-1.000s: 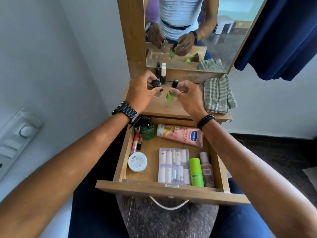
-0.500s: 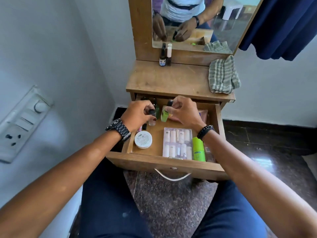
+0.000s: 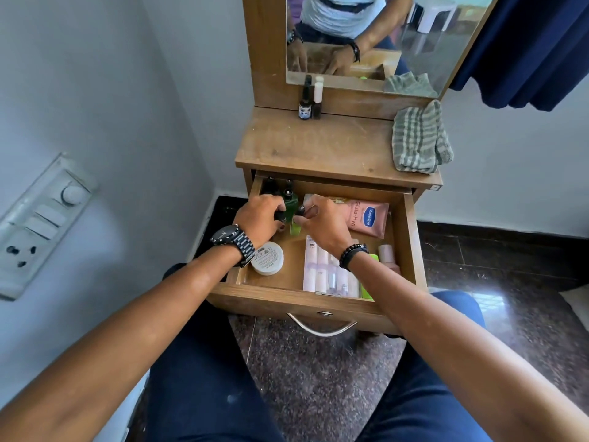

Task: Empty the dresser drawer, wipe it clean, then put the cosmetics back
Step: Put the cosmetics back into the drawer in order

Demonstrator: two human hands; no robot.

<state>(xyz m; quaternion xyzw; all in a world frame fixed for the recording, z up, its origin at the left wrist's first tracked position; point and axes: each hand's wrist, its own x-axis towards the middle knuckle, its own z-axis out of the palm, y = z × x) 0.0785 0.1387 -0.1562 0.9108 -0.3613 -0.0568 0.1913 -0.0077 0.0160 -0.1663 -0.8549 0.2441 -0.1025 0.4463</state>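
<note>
A person seated before a small wooden dresser reaches both hands into its open drawer (image 3: 306, 303), pulled out toward the knees. Nearest the drawer front lie a round white cream jar (image 3: 267, 258) at left, a clear case of small tubes (image 3: 328, 275) with its long axis running front to back, and a lime-green tube (image 3: 367, 290) and pale pink bottle (image 3: 387, 255) at right, partly hidden by the forearm. Farther in, the left hand (image 3: 258, 218), fingers curled, grips a small dark-capped bottle (image 3: 280, 218); the right hand (image 3: 322, 223) pinches a light green nail-polish bottle (image 3: 294, 229) standing roughly upright, dark cap up, just above or on the drawer floor. Behind them a pink Vaseline tube (image 3: 368, 218) lies crosswise, and dark bottles (image 3: 288, 194) stand in the back left corner. On the dresser top (image 3: 318, 145) rest a striped cloth (image 3: 419, 138) at right and two slim bottles (image 3: 310, 103) upright against the mirror (image 3: 414, 33).
</note>
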